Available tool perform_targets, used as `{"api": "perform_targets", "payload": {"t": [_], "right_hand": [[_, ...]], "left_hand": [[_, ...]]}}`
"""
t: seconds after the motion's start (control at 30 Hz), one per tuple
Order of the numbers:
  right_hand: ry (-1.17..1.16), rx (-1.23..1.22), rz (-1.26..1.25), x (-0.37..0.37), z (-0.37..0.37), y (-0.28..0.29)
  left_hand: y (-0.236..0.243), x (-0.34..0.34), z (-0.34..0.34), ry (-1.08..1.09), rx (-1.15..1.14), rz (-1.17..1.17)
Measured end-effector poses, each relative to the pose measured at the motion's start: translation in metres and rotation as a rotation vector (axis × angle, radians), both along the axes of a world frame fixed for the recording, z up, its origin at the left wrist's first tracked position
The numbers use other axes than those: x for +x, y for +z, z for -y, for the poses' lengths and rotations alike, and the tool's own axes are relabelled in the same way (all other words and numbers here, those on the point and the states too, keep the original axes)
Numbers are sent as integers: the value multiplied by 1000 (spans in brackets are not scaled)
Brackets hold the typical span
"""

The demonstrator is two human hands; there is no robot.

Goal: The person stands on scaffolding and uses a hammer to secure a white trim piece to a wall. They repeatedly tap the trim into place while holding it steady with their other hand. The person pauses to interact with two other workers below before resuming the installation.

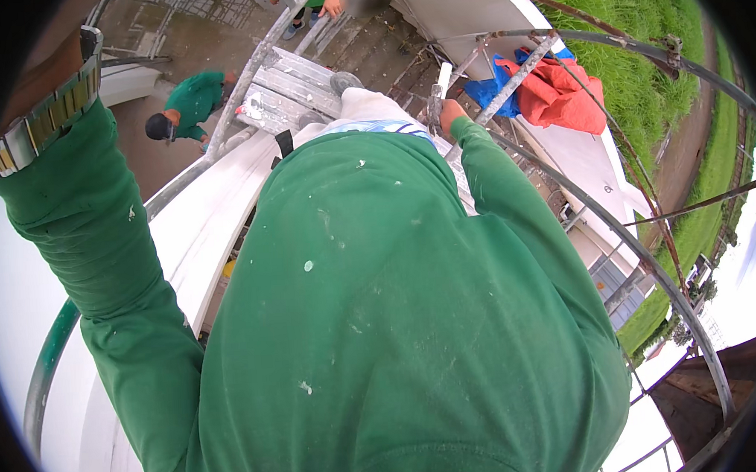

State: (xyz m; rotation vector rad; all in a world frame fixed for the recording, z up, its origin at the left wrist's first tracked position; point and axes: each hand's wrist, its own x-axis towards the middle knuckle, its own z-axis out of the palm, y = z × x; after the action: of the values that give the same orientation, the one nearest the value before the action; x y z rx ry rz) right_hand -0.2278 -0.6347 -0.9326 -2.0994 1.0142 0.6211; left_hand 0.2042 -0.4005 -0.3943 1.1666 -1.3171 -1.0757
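Right hand [450,112]: closed around white-handled tool [440,87], near scaffold rail [519,76].
Left hand: out of view above the wristwatch [42,112], grip cannot be told.

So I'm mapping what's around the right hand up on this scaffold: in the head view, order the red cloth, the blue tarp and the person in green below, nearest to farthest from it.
From the right hand:
1. Blue tarp, just to its right behind the rail.
2. Red cloth, farther right, lying against the tarp.
3. Person in green, far left and well below on the ground.
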Motion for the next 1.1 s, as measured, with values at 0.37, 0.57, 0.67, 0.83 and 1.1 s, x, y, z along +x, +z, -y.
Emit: {"api": "perform_targets", "payload": {"t": [0.37,0.57,0.67,0.83,1.1], "right_hand": [[-545,357,254,-61,-52,69],[-517,351,231,-98,-16,46],[-429,357,223,-93,8,53],[-296,378,248,-64,31,80],[398,508,300,54,-2,211]], "left_hand": [[-261,-11,-116,415,736,-107],[-428,-148,-292,831,1410,-356],[-459,-236,-341,871,1477,-455],[-509,-283,-382,763,1521,-284],[-323,-234,-176,906,612,-264]]}}
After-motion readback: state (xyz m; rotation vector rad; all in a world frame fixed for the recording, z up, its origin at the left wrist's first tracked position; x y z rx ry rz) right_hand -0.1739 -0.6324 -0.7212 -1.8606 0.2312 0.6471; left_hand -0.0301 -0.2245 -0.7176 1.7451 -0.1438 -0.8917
